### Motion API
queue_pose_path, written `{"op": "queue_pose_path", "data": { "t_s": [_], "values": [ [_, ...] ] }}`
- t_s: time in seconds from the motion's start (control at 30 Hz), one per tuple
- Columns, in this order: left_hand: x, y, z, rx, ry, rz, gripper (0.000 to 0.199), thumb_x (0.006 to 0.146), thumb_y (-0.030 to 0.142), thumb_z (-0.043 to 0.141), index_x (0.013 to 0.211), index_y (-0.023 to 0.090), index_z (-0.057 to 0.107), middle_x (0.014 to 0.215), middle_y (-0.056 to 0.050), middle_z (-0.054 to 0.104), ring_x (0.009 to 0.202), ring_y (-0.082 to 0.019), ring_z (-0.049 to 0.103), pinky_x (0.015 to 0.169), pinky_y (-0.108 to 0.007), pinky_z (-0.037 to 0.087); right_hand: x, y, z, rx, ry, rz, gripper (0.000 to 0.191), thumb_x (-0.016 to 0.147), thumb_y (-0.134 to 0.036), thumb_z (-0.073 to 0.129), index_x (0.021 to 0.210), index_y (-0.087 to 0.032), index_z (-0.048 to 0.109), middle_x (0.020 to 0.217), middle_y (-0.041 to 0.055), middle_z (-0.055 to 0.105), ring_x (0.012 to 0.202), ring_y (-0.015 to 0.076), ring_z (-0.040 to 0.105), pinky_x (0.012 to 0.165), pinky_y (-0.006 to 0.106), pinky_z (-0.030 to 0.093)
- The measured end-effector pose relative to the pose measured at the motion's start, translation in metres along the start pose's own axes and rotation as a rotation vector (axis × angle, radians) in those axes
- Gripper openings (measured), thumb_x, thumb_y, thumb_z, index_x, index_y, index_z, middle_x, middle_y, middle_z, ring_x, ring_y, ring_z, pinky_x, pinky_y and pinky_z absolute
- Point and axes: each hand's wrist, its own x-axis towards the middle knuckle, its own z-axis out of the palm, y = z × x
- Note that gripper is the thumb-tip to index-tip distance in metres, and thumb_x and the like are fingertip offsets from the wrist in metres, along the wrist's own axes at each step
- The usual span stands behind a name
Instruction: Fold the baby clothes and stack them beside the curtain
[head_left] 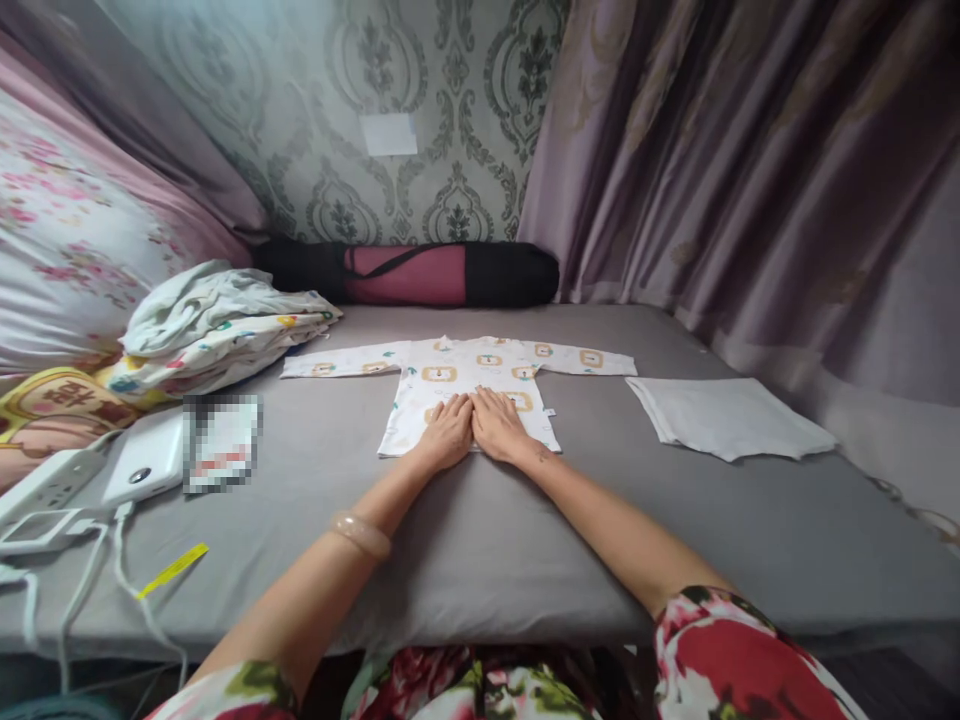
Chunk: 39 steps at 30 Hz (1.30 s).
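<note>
A small white long-sleeved shirt (465, 362) with yellow-brown animal prints is spread on the grey sheet, its sleeves stretched out to both sides and its neck toward the wall. My left hand (450, 430) lies flat on the lower middle of the shirt, fingers extended. Beside it, touching it, my right hand (499, 425) rests flat on the cloth, also with extended fingers. Neither hand grips anything. Part of the shirt's lower hem is hidden under my hands.
At right lies a folded white cloth (735, 415). Crumpled clothes (217, 320), a white power bank (146, 460), a power strip (56, 485), cables and a yellow strip (172, 570) are at left. A black and pink roll bag (409, 273) lies along the wall.
</note>
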Motion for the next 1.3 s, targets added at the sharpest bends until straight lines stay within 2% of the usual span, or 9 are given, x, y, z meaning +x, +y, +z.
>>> {"op": "queue_pose_path", "data": {
  "t_s": [0.13,0.3,0.57,0.7,0.8,0.87,0.93,1.1,1.3],
  "values": [
    [-0.017,-0.044,0.026,0.06,-0.004,0.01,0.059,0.098,0.05,0.025,0.151,0.023,0.025,0.158,-0.008,0.024,0.146,-0.025,0.015,0.116,-0.047,0.013,-0.025,0.003,-0.014,0.022,-0.088,-0.011,0.055,0.099,-0.036,0.027,0.148,-0.013,0.032,0.157,0.0127,0.023,0.146,0.0238,0.014,0.117,0.044,0.007],
    [-0.047,-0.091,0.018,0.124,-0.057,0.056,0.057,0.098,0.05,0.022,0.152,0.03,0.021,0.16,0.0,0.016,0.147,-0.022,0.012,0.118,-0.042,0.01,-0.058,0.02,-0.037,0.096,-0.203,-0.079,0.055,0.098,-0.035,0.026,0.15,-0.016,0.029,0.159,0.0109,0.015,0.147,0.022,0.007,0.118,0.044,0.002],
    [-0.072,-0.092,-0.005,0.131,-0.032,0.135,0.054,0.099,0.039,0.024,0.152,0.03,0.019,0.158,0.002,0.021,0.146,-0.017,0.018,0.119,-0.039,0.015,-0.11,0.048,-0.078,0.307,-0.433,-0.175,0.054,0.097,-0.033,0.032,0.148,-0.018,0.035,0.158,0.0063,0.022,0.146,0.0199,0.011,0.12,0.041,0.006],
    [-0.074,-0.087,-0.009,0.135,0.019,0.145,0.054,0.098,0.031,0.026,0.151,0.027,0.025,0.157,-0.001,0.024,0.145,-0.019,0.022,0.118,-0.042,0.019,-0.103,0.088,-0.093,0.495,-0.396,-0.147,0.047,0.087,-0.034,0.051,0.132,-0.021,0.058,0.139,0.0068,0.054,0.128,0.022,0.048,0.11,0.036,0.034],
    [-0.076,-0.086,-0.01,0.107,0.057,0.154,0.055,0.096,0.029,0.03,0.15,0.027,0.028,0.155,-0.002,0.03,0.144,-0.021,0.026,0.117,-0.043,0.022,-0.07,0.132,-0.108,0.572,-0.139,0.042,0.034,0.084,-0.035,0.055,0.11,-0.022,0.071,0.11,0.0039,0.071,0.105,0.0218,0.063,0.095,0.035,0.047],
    [-0.078,-0.086,-0.011,0.067,0.081,0.169,0.055,0.095,0.03,0.035,0.149,0.026,0.031,0.154,-0.003,0.034,0.142,-0.022,0.029,0.117,-0.044,0.025,-0.044,0.165,-0.12,0.499,0.089,0.346,0.029,0.082,-0.031,0.056,0.101,-0.02,0.073,0.098,0.0036,0.073,0.095,0.0205,0.066,0.088,0.032,0.05],
    [-0.081,-0.087,-0.012,0.014,0.122,0.178,0.054,0.093,0.03,0.039,0.147,0.025,0.035,0.151,-0.005,0.039,0.14,-0.023,0.034,0.115,-0.042,0.03,-0.021,0.196,-0.132,0.329,0.195,0.738,0.024,0.077,-0.025,0.059,0.094,-0.018,0.074,0.089,0.0037,0.073,0.088,0.0194,0.067,0.082,0.029,0.05],
    [-0.085,-0.086,-0.018,-0.042,0.229,0.198,0.045,0.09,0.029,0.043,0.134,0.024,0.047,0.14,-0.007,0.052,0.129,-0.023,0.049,0.104,-0.036,0.046,0.005,0.245,-0.14,0.196,0.189,0.99,0.025,0.069,-0.013,0.066,0.092,-0.01,0.074,0.093,0.0153,0.071,0.099,0.0283,0.065,0.085,0.033,0.049],
    [-0.083,-0.073,-0.032,-0.022,0.278,0.219,0.039,0.089,0.026,0.041,0.127,0.022,0.052,0.132,-0.009,0.059,0.12,-0.024,0.057,0.101,-0.037,0.049,0.023,0.253,-0.118,0.14,0.151,1.101,0.033,0.069,-0.017,0.071,0.1,-0.009,0.072,0.111,0.022,0.066,0.114,0.0319,0.058,0.096,0.042,0.044]
  ]
}}
